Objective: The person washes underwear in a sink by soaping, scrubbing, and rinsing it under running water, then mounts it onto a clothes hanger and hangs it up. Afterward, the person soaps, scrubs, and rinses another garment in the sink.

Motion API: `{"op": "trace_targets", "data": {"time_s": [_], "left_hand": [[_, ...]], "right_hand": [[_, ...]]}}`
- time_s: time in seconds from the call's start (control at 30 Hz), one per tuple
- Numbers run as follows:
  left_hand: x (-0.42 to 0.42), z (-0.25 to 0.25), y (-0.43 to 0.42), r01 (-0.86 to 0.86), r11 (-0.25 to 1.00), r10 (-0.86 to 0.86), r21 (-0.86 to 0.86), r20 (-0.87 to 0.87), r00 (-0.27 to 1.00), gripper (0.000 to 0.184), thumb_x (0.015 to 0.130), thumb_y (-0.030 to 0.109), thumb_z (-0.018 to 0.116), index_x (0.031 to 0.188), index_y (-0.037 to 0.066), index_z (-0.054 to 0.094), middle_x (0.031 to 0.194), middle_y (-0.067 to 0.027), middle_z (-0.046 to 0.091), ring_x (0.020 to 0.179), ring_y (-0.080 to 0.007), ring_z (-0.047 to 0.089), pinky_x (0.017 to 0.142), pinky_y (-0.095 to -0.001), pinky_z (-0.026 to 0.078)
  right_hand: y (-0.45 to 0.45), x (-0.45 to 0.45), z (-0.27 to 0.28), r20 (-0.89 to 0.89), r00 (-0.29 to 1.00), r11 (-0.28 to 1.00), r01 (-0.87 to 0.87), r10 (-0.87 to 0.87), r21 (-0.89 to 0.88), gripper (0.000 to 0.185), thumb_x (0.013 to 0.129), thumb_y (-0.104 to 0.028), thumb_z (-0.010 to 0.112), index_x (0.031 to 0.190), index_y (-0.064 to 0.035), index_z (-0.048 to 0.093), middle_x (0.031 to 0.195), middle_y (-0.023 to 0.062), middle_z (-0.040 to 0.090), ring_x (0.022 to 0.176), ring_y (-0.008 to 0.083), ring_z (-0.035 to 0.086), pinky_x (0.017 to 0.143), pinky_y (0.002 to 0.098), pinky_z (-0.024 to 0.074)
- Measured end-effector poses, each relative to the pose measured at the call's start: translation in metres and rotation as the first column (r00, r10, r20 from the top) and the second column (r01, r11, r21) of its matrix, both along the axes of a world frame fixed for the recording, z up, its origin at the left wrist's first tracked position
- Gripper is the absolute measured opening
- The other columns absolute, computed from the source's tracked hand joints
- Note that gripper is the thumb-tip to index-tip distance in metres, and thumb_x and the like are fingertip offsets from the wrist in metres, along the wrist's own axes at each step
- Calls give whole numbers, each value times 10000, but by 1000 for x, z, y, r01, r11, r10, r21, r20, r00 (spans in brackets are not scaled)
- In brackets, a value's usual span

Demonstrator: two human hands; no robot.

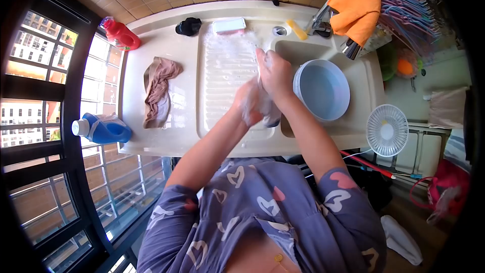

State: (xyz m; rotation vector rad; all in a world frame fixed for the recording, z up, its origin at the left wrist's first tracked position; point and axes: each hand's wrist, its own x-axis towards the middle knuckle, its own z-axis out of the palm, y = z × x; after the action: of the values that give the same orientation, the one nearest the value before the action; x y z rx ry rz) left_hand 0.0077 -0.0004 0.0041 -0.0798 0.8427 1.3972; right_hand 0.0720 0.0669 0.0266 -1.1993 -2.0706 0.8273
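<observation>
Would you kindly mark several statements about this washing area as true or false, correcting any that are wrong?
1. The left hand and right hand are together on a soapy cloth. True.
2. The orange cloth lies in the round basin. False: the orange cloth hangs over the tap.
3. The round basin sits in the sink. True.
4. The red bottle is in the sink. False: the red bottle is at the counter's far left corner.
5. The brownish cloth lies left of the ribbed washboard. True.
</observation>
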Motion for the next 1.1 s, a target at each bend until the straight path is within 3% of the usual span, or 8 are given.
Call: {"op": "trace_targets", "data": {"time_s": [0.07,0.13,0.23,0.37,0.4,0.5,0.73,1.1], "left_hand": [[-17,-9,8,-58,998,58,-3,93,994,262,1015,309,470,1094,78,566,988,-117,646,882,-253,643,768,-395,544],[-47,-132,36,-57,651,-323,757,345,881,263,1029,299,435,1064,80,577,966,-98,646,865,-238,640,754,-381,543],[-14,10,5,-67,997,70,-23,162,984,305,1034,324,422,901,107,591,865,-83,633,796,-228,630,740,-370,543],[-31,-46,8,-83,928,-72,364,392,917,300,1028,336,434,1029,89,605,941,-92,656,844,-254,644,759,-410,542],[-42,-38,12,-44,814,-276,580,452,848,305,1027,323,437,1093,82,610,992,-88,665,864,-253,649,761,-413,542],[-18,-7,2,-8,1000,2,29,205,979,287,1021,309,455,1087,81,616,996,-90,667,872,-250,652,756,-403,544],[-31,9,-23,251,968,-248,15,-88,965,377,1016,340,486,1243,54,583,1105,-64,658,992,-186,622,864,-355,488],[-62,10,-38,114,944,103,311,-601,792,267,954,291,651,1063,47,656,1024,-13,658,976,-93,547,889,-263,410]], "right_hand": [[-18,-10,-15,-122,993,980,14,10,199,316,947,-302,583,759,-48,594,636,191,602,613,393,616,578,450,490],[-29,-16,-20,-167,977,909,-51,131,413,322,944,-313,587,742,-62,588,642,173,620,610,388,626,566,456,496],[-1,-11,-12,87,995,991,35,-47,129,348,953,-309,567,727,-49,618,674,219,621,661,407,635,608,467,492],[-18,-6,-9,72,995,988,-71,62,134,390,978,-337,517,744,-44,622,713,210,642,697,418,638,631,472,499],[-32,-1,-16,-19,983,979,-179,181,96,428,906,-344,676,1162,-2,646,886,147,734,760,274,709,701,380,562],[7,-6,-27,60,997,977,26,-39,211,382,976,-330,528,749,-42,634,689,209,632,688,400,643,612,450,499],[41,26,-8,-662,738,708,-397,-133,-585,440,956,-456,605,790,-48,607,796,18,594,747,104,552,673,298,440],[28,68,43,-624,779,490,-567,59,-662,461,906,-360,698,1109,48,633,1010,77,661,925,130,621,824,258,481]]}}
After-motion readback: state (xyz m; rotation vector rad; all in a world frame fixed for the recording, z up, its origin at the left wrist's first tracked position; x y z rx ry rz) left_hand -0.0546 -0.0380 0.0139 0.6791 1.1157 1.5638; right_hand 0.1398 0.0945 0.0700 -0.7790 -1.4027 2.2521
